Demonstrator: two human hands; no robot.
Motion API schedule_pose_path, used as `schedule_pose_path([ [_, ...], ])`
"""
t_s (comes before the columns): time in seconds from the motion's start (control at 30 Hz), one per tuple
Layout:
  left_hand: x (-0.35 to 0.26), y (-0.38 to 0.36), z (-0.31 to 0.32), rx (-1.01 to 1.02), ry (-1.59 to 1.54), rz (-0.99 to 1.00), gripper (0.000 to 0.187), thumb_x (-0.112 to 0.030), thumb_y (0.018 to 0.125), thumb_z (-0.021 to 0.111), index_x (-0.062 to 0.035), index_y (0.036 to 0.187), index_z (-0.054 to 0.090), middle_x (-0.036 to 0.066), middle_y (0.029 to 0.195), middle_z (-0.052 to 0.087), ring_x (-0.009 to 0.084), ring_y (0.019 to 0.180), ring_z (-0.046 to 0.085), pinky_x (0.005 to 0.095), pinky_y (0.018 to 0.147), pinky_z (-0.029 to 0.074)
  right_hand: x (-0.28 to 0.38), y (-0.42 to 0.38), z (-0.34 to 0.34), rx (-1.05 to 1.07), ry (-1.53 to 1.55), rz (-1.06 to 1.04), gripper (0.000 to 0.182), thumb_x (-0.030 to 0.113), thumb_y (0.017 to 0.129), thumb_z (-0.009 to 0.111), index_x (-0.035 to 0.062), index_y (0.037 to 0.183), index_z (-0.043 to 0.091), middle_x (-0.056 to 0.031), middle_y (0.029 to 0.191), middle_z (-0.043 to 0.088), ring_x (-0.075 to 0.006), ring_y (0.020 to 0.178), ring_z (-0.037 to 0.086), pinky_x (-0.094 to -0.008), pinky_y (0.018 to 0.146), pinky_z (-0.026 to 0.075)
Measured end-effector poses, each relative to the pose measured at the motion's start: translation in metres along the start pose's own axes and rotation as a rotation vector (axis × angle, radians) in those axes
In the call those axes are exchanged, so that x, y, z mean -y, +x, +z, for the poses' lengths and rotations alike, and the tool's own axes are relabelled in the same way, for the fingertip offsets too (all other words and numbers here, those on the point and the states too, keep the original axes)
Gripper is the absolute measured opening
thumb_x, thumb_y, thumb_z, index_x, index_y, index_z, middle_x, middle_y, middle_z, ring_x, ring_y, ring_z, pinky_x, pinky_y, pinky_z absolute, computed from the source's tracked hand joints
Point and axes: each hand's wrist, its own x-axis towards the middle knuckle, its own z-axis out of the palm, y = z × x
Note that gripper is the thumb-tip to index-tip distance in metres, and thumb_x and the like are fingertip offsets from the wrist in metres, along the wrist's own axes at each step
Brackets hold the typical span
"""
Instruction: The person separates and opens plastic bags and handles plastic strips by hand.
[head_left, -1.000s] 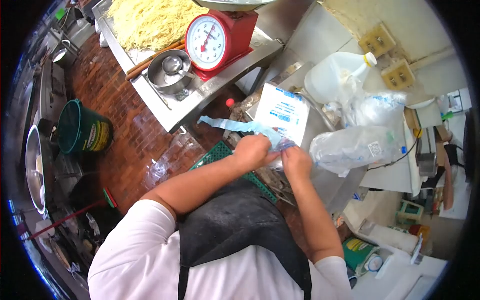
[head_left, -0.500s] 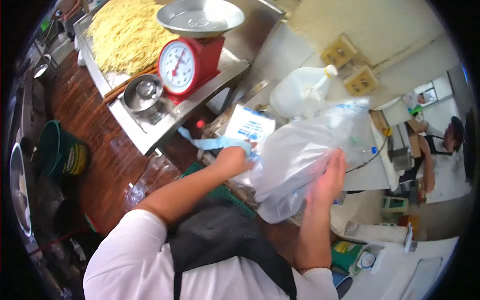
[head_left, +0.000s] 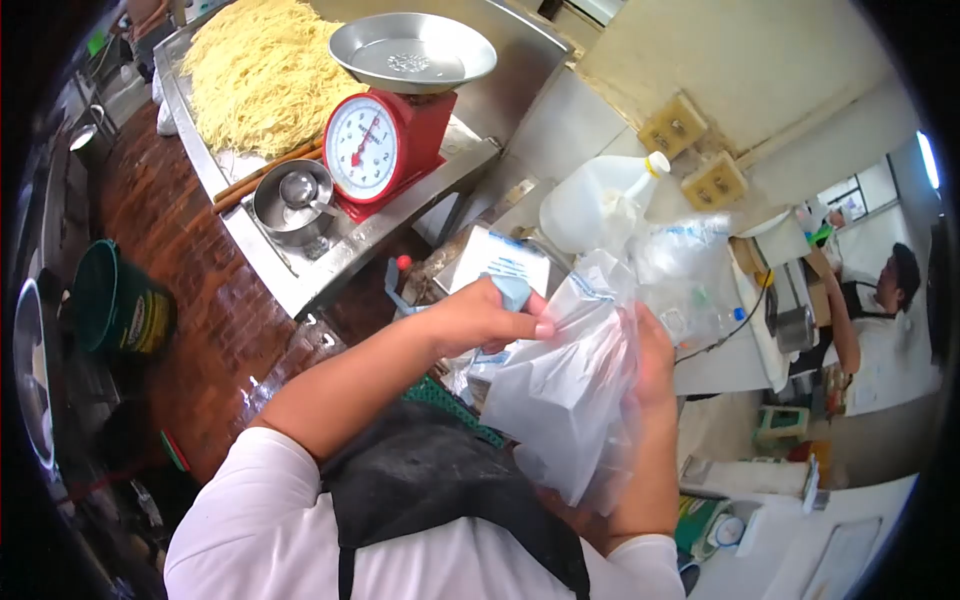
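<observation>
Left hand point(head_left: 485, 318) closed on a blue strip point(head_left: 511, 291), a short piece of it standing up between the fingers; thumb tip came right up to the near edge of a plastic bag point(head_left: 560, 385). Whether the thumb also pinched the film, could not tell. Right hand point(head_left: 652, 355) grasped the bag at its far side, creases gathering toward the fingers, which were partly veiled by the film. Bag hung between the hands, loose and tilted, just ahead of the black apron point(head_left: 440, 470).

Beneath the left forearm, part of a green crate point(head_left: 450, 410) showed. Just past the left hand lay a white packet point(head_left: 490, 258) with blue print, partly covered by that hand. Small red ball point(head_left: 404, 262) to its left. Beyond the right hand, clear plastic point(head_left: 685, 250) in a heap; beside it a whitish jug point(head_left: 590, 205) with a yellow cap.

Farther off, a metal surface point(head_left: 262, 250) bore a pot point(head_left: 275, 215) with a ladle point(head_left: 298, 188) in it, a red scale point(head_left: 415, 140) topped by a round pan point(head_left: 415, 60), and a large mound of noodles point(head_left: 260, 80). Green bucket point(head_left: 115, 310) stood on the floor at left. At far right, another person point(head_left: 885, 290) in a dark apron.
</observation>
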Motion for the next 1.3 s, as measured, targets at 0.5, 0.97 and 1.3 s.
schedule_pose_path([
  [0.5,0.036,-0.004,0.040,-0.225,0.056,-0.163,0.024,-0.026,0.084,0.073,-0.0041,0.078,0.069,0.000,0.060,0.058,0.0071,0.047,0.050,0.0229,0.044,0.036,0.030,-0.057,0.019,-0.051,-1.485,-0.569,0.044,0.028,0.089,0.063,0.0024,0.124,0.057,-0.0223,0.137,0.048,-0.0409,0.127,0.044,-0.0463,0.105,0.034],
  [0.97,0.021,-0.009,0.061,0.162,0.475,-0.107,0.012,-0.016,0.088,0.065,-0.0052,0.094,0.065,0.002,0.077,0.067,0.0073,0.056,0.056,0.0253,0.052,0.045,0.065,-0.016,0.013,0.447,-1.149,-0.096,0.053,0.027,0.073,0.078,0.0010,0.115,0.062,-0.0157,0.108,0.065,-0.0265,0.102,0.063,-0.0346,0.085,0.048],
  [1.3,0.029,-0.008,0.054,0.176,0.515,-0.028,0.012,-0.014,0.085,0.069,-0.0062,0.094,0.069,-0.001,0.072,0.063,0.0052,0.055,0.053,0.0236,0.048,0.043,0.067,0.000,0.020,0.771,-1.467,0.108,0.019,0.025,0.076,0.067,0.0063,0.076,0.069,-0.0138,0.070,0.064,-0.0309,0.066,0.062,-0.0399,0.062,0.047],
])
